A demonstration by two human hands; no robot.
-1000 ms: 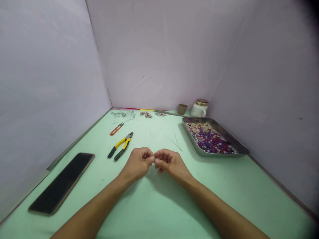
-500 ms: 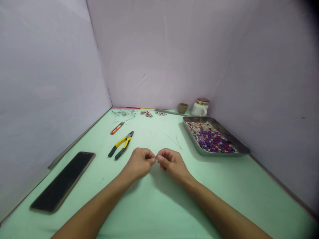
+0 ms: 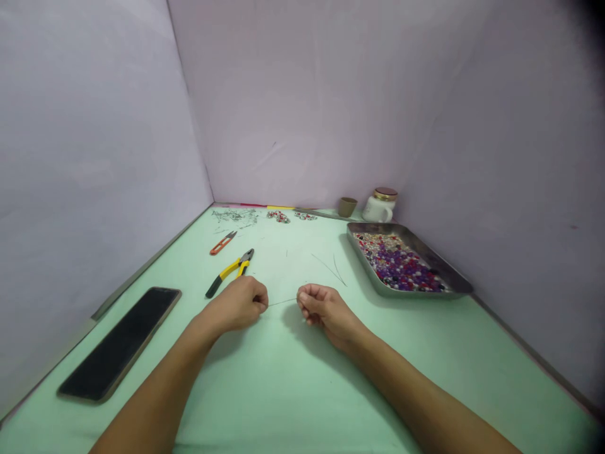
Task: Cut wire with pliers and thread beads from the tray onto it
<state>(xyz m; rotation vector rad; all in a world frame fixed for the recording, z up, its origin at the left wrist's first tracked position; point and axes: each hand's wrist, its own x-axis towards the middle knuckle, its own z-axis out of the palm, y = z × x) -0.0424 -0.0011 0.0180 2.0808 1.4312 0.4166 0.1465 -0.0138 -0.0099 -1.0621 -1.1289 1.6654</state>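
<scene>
A thin wire (image 3: 282, 302) stretches between my two hands above the green tabletop. My left hand (image 3: 241, 302) pinches its left end, close to the pliers (image 3: 231, 271) with yellow and black handles, and partly covers them. At the other end, my right hand (image 3: 326, 309) is closed, thumb against fingers. Whether anything else sits in its fingertips is too small to tell. Beyond my right hand, more thin wire pieces (image 3: 329, 270) lie on the table.
At the right stands a metal tray (image 3: 378, 277) of mixed beads. A phone (image 3: 120, 343) lies at the left, with orange thread snips (image 3: 222, 243) farther back. Along the back are a wire pile (image 3: 234, 217), beaded pieces (image 3: 278, 217), a small brown cup (image 3: 347, 207) and a lidded white mug (image 3: 378, 208).
My left hand has moved left, away from my right hand, and now covers part of the pliers. The wire between the hands has come into view. My right hand has barely moved.
</scene>
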